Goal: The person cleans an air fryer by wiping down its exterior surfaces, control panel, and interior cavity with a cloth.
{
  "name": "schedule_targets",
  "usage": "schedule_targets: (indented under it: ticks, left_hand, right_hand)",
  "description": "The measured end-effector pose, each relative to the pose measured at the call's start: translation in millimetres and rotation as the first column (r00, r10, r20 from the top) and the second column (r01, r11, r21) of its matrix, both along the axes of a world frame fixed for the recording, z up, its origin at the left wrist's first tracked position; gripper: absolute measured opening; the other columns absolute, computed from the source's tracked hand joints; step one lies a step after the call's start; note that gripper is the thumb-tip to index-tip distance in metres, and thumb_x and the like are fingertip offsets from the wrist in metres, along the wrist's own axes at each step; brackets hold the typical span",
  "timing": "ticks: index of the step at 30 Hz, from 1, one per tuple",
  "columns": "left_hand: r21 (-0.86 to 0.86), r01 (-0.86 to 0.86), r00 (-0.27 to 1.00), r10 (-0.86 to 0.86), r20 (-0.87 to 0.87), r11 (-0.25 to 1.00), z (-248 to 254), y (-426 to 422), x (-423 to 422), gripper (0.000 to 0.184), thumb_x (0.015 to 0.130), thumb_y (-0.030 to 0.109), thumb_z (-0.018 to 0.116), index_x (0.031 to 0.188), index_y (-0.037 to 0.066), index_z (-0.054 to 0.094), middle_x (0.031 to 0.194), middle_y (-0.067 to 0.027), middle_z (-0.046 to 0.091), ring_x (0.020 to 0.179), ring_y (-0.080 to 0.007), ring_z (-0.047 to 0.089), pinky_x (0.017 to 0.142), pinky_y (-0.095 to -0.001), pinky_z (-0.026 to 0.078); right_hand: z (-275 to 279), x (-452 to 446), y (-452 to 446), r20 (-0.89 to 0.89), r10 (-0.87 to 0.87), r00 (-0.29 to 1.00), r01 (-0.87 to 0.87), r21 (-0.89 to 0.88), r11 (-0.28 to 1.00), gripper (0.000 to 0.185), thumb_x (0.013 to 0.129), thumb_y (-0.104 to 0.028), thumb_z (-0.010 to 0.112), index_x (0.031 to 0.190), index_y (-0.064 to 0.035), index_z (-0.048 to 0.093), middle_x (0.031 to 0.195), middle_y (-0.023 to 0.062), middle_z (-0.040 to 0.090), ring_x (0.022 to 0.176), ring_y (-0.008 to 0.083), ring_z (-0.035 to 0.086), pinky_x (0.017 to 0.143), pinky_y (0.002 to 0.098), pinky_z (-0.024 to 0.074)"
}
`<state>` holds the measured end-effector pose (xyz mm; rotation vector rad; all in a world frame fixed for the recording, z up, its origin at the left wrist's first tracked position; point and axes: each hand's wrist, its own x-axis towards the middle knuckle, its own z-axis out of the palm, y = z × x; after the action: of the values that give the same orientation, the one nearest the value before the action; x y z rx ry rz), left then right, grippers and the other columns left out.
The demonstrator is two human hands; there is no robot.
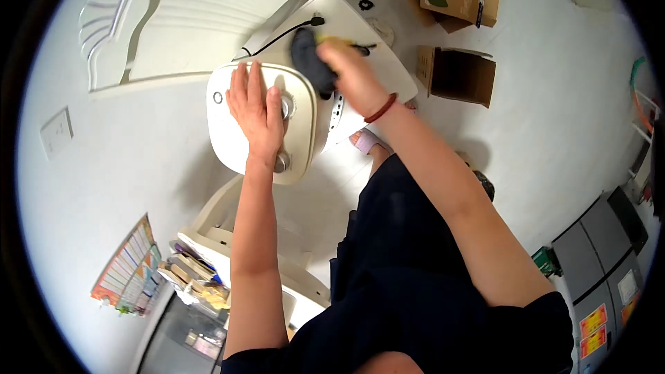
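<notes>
While the left hand (256,114) lies spread on one two-knobbed appliance (300,135), the right hand (352,76) holds one cloth (309,62).

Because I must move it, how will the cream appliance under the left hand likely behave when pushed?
The cream appliance is probably stiff, since its casing looks boxy and moulded. Its smooth top may feel slippery under the left hand. Its bulk suggests some weight.
</notes>
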<state>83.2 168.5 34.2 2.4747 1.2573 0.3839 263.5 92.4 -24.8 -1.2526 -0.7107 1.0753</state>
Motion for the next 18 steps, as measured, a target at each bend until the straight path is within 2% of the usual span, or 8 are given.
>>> schedule_targets:
  ticks: [1,4,8,9,10,12,15,18]
  left_hand:
    - [0.007,-0.001,1.0,0.001,-0.006,1.0,-2.8,0.3,0.3,0.053,0.1,0.037,0.045,0.145,0.009,0.045,0.151,-0.0187,0.035,0.143,-0.0355,0.027,0.117,-0.054,0.011]
    - [0.014,0.002,0.999,-0.001,-0.052,1.0,-3.0,-1.1,2.9,0.053,0.101,0.036,0.042,0.145,0.006,0.043,0.151,-0.0192,0.034,0.142,-0.037,0.025,0.116,-0.0521,0.012]
    - [0.014,0.018,0.997,-0.017,-0.069,1.0,-2.8,0.0,8.2,0.053,0.102,0.032,0.038,0.145,0.002,0.042,0.151,-0.0212,0.033,0.141,-0.0382,0.026,0.116,-0.0492,0.017]
    - [0.013,0.019,0.996,-0.018,-0.084,1.0,-3.2,0.1,8.5,0.053,0.102,0.033,0.036,0.145,0.002,0.042,0.151,-0.022,0.033,0.141,-0.0375,0.026,0.115,-0.0478,0.019]
    - [0.013,0.02,0.995,-0.019,-0.096,1.0,-1.8,1.0,8.0,0.054,0.103,0.034,0.033,0.145,0.001,0.041,0.151,-0.0229,0.033,0.141,-0.0368,0.027,0.115,-0.0464,0.02]
    - [0.001,0.026,0.992,-0.025,-0.121,1.0,1.2,1.4,7.3,0.055,0.103,0.033,0.032,0.147,0.0,0.039,0.152,-0.0223,0.03,0.142,-0.0358,0.026,0.116,-0.0457,0.021]
    - [-0.083,-0.01,0.999,0.006,-0.051,0.997,-4.8,1.0,3.5,0.056,0.103,0.032,0.031,0.148,-0.001,0.035,0.155,-0.021,0.023,0.144,-0.0341,0.024,0.117,-0.0446,0.022]
    - [-0.064,-0.005,0.994,-0.002,-0.105,0.998,-3.4,0.9,3.1,0.056,0.103,0.033,0.031,0.148,-0.001,0.034,0.155,-0.0214,0.022,0.145,-0.0341,0.022,0.118,-0.0442,0.021]
  right_hand:
    - [13.5,-9.2,10.5,-0.2,0.051,0.978,-0.041,0.056,0.998,0.037,0.095,-0.023,0.054,0.122,0.0025,0.058,0.123,0.0151,0.061,0.116,0.0254,0.056,0.102,0.0333,0.0405]
    - [-26.7,-19.4,26.1,-0.14,0.163,0.977,-0.143,0.143,0.979,0.043,0.098,-0.024,0.054,0.132,0.0012,0.054,0.135,0.0128,0.055,0.128,0.0205,0.048,0.11,0.0305,0.0337]
    - [-98.4,-0.7,33.1,-0.206,0.256,0.944,-0.283,-0.111,0.953,0.045,0.1,-0.028,0.05,0.133,0.0024,0.053,0.135,0.014,0.056,0.125,0.0219,0.05,0.108,0.0303,0.0353]
    - [-155.9,-15.4,30.5,0.007,0.293,0.956,-0.29,-0.118,0.95,0.044,0.1,-0.029,0.051,0.131,0.0017,0.054,0.13,0.0142,0.059,0.121,0.0225,0.053,0.104,0.0328,0.0382]
    - [-164.7,-20.7,21.1,0.058,0.161,0.985,-0.144,-0.226,0.963,0.033,0.097,-0.022,0.049,0.116,0.0025,0.06,0.114,0.0207,0.063,0.106,0.0383,0.058,0.092,0.0388,0.0453]
    - [-158.1,-7.6,24.6,-0.104,-0.018,0.994,-0.033,-0.467,0.884,0.035,0.096,-0.027,0.053,0.114,0.0017,0.061,0.108,0.0194,0.066,0.1,0.0355,0.062,0.089,0.0392,0.0474]
    - [-94.5,18.2,34.2,-0.39,-0.005,0.921,-0.084,-0.211,0.974,0.041,0.094,-0.032,0.056,0.118,0.0017,0.06,0.106,0.0176,0.068,0.1,0.0304,0.065,0.088,0.0372,0.0483]
    - [-21.6,13.2,54.3,-0.181,0.269,0.946,-0.242,0.155,0.958,0.045,0.096,-0.034,0.052,0.124,0.0008,0.059,0.124,0.0185,0.062,0.114,0.0275,0.059,0.099,0.0345,0.0445]
